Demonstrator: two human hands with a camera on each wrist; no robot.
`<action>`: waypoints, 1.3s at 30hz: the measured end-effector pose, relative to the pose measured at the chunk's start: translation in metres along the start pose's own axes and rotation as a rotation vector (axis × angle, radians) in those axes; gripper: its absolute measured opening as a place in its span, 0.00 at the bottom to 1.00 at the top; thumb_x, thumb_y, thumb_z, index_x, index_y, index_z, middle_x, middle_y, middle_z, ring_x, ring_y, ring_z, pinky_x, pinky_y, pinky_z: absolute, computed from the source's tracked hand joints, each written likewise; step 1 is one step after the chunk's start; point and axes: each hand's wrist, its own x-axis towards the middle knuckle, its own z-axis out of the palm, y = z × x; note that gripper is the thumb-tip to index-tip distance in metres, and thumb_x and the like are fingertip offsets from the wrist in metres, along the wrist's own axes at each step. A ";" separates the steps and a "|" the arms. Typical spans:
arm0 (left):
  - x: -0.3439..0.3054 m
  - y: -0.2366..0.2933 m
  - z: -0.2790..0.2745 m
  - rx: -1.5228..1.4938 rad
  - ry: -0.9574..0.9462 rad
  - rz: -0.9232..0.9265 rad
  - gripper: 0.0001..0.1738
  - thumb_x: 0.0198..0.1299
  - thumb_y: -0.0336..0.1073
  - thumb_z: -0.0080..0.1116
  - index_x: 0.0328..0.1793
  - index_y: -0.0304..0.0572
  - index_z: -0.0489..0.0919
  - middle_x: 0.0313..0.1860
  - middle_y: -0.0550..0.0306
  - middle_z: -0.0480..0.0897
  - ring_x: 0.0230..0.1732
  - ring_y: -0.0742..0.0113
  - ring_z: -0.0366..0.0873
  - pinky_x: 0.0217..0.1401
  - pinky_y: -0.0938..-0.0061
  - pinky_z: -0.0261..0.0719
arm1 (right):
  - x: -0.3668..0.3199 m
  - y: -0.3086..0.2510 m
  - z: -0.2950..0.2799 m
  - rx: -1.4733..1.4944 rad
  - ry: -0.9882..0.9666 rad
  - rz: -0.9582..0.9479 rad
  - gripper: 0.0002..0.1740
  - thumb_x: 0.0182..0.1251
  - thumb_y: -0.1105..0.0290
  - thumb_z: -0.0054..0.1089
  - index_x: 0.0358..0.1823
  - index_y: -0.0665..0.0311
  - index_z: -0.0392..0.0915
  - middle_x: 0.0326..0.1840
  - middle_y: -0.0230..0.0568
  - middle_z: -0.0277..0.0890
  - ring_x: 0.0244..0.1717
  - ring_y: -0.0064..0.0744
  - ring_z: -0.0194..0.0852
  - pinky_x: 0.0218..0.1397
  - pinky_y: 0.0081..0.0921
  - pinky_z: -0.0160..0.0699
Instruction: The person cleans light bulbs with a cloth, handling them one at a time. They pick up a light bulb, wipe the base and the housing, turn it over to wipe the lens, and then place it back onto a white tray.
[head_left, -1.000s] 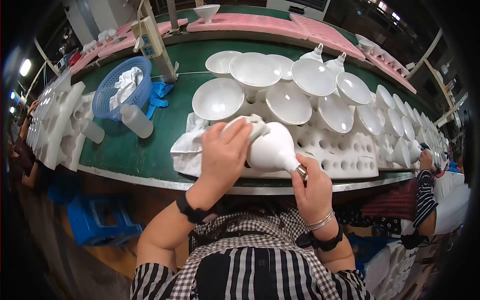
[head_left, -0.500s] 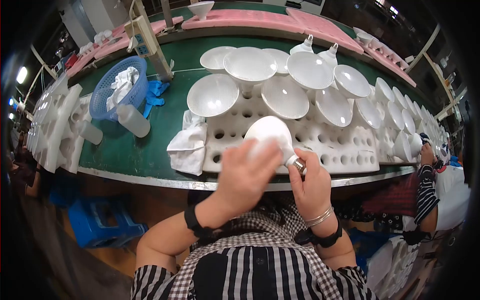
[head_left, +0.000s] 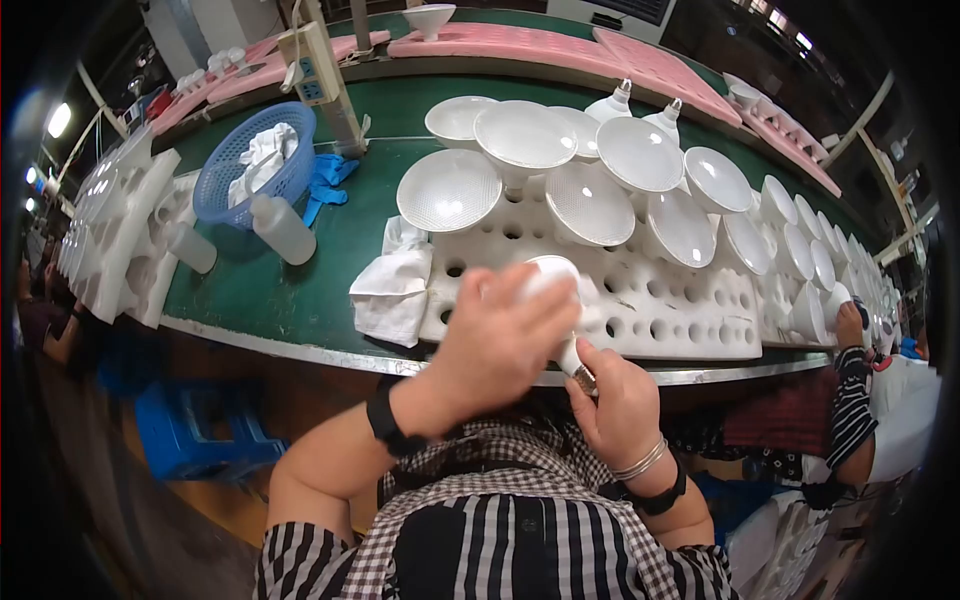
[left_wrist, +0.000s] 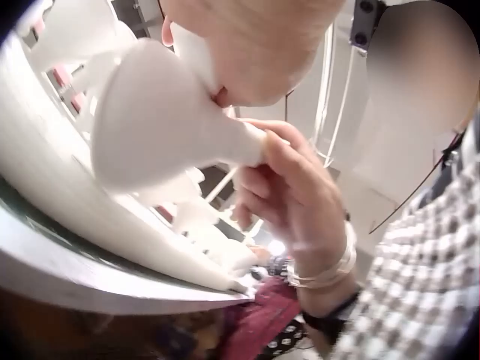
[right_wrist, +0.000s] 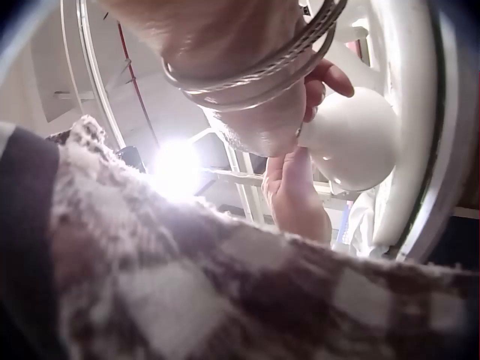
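A white reflector light bulb point(left_wrist: 150, 124) is held up over the front edge of the bench. My right hand point(head_left: 620, 405) pinches its metal screw base point(head_left: 584, 378) between thumb and fingers. Across the bulb's white body lies my left hand point(head_left: 505, 340), blurred in the head view and hiding most of the bulb there. A bunched white cloth point(left_wrist: 193, 56) shows between the left hand and the bulb in the left wrist view. From the right wrist view, the bulb's rounded side point(right_wrist: 358, 139) faces the camera, with the left hand's fingers below it.
A white foam tray point(head_left: 690, 320) with round holes holds several upright reflector bulbs point(head_left: 590, 203) behind the hands. Left of it lie a folded white cloth point(head_left: 390, 295), a plastic bottle point(head_left: 285, 230), a blue basket point(head_left: 215, 190) and a blue glove point(head_left: 328, 185). Another person's hand point(head_left: 850, 325) works at right.
My left hand has swept the cloth from the bulb's left side across its body toward the neck. The bulb has tipped, its base now lower and nearer; the right hand keeps hold of the base.
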 end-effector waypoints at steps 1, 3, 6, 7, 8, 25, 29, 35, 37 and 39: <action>0.006 -0.014 0.000 0.023 0.015 -0.083 0.21 0.56 0.32 0.61 0.58 0.47 0.83 0.63 0.58 0.81 0.58 0.48 0.75 0.57 0.58 0.70 | -0.004 0.000 -0.001 -0.012 -0.042 0.012 0.27 0.60 0.70 0.66 0.61 0.65 0.71 0.37 0.46 0.75 0.30 0.48 0.75 0.33 0.41 0.74; 0.010 -0.041 0.001 -0.129 0.060 -0.265 0.18 0.56 0.31 0.61 0.55 0.47 0.85 0.58 0.57 0.84 0.53 0.48 0.76 0.57 0.56 0.71 | -0.005 -0.001 -0.002 -0.030 -0.052 0.023 0.28 0.59 0.70 0.67 0.61 0.65 0.71 0.34 0.45 0.74 0.30 0.48 0.75 0.34 0.40 0.74; 0.000 -0.026 0.002 -0.075 0.101 -0.232 0.19 0.55 0.32 0.62 0.55 0.49 0.85 0.59 0.58 0.83 0.54 0.49 0.76 0.57 0.55 0.70 | -0.007 -0.001 0.001 -0.011 -0.023 0.025 0.27 0.59 0.70 0.67 0.61 0.65 0.71 0.35 0.45 0.74 0.30 0.49 0.75 0.34 0.40 0.74; -0.003 -0.011 0.000 -0.030 0.064 -0.141 0.21 0.53 0.32 0.61 0.55 0.49 0.84 0.61 0.59 0.82 0.56 0.51 0.75 0.56 0.55 0.69 | -0.005 -0.001 0.001 0.004 -0.002 0.019 0.27 0.59 0.70 0.66 0.60 0.65 0.71 0.35 0.45 0.74 0.30 0.49 0.75 0.33 0.40 0.74; -0.005 -0.002 -0.001 0.011 0.027 -0.050 0.22 0.51 0.31 0.60 0.55 0.49 0.83 0.63 0.60 0.80 0.58 0.52 0.74 0.55 0.54 0.68 | -0.005 -0.001 0.001 0.017 0.018 0.015 0.26 0.59 0.70 0.66 0.60 0.65 0.72 0.35 0.45 0.74 0.30 0.49 0.75 0.33 0.40 0.74; -0.035 0.004 0.008 0.007 0.096 -0.051 0.26 0.48 0.31 0.70 0.58 0.50 0.84 0.66 0.59 0.79 0.61 0.48 0.73 0.58 0.57 0.68 | -0.005 0.002 -0.003 0.135 0.023 0.230 0.21 0.66 0.68 0.63 0.59 0.66 0.73 0.31 0.46 0.79 0.30 0.51 0.78 0.34 0.41 0.75; -0.046 -0.030 0.011 0.121 0.168 -0.196 0.24 0.53 0.31 0.66 0.59 0.49 0.83 0.64 0.53 0.79 0.59 0.46 0.74 0.58 0.55 0.70 | -0.006 -0.003 -0.012 0.118 -0.046 0.328 0.22 0.65 0.69 0.64 0.60 0.66 0.74 0.33 0.46 0.80 0.31 0.50 0.78 0.35 0.41 0.75; -0.011 -0.009 -0.003 -0.014 0.321 -0.205 0.25 0.52 0.31 0.65 0.60 0.48 0.82 0.64 0.52 0.79 0.60 0.45 0.74 0.60 0.54 0.69 | -0.011 0.010 -0.017 -0.016 0.150 0.015 0.25 0.56 0.73 0.69 0.57 0.65 0.75 0.37 0.44 0.78 0.35 0.49 0.75 0.43 0.42 0.74; 0.003 0.011 0.003 -0.036 0.116 0.033 0.25 0.52 0.33 0.63 0.60 0.49 0.82 0.63 0.53 0.80 0.61 0.47 0.74 0.59 0.54 0.69 | -0.003 0.009 -0.016 -0.018 0.088 -0.068 0.27 0.54 0.74 0.70 0.58 0.64 0.74 0.33 0.41 0.75 0.33 0.47 0.74 0.46 0.43 0.73; 0.004 0.004 0.008 -0.025 0.089 0.032 0.23 0.52 0.33 0.63 0.57 0.50 0.83 0.62 0.55 0.80 0.60 0.47 0.75 0.58 0.55 0.70 | -0.006 0.011 -0.010 -0.050 0.034 -0.125 0.29 0.53 0.75 0.70 0.59 0.64 0.72 0.30 0.39 0.73 0.31 0.45 0.73 0.47 0.42 0.72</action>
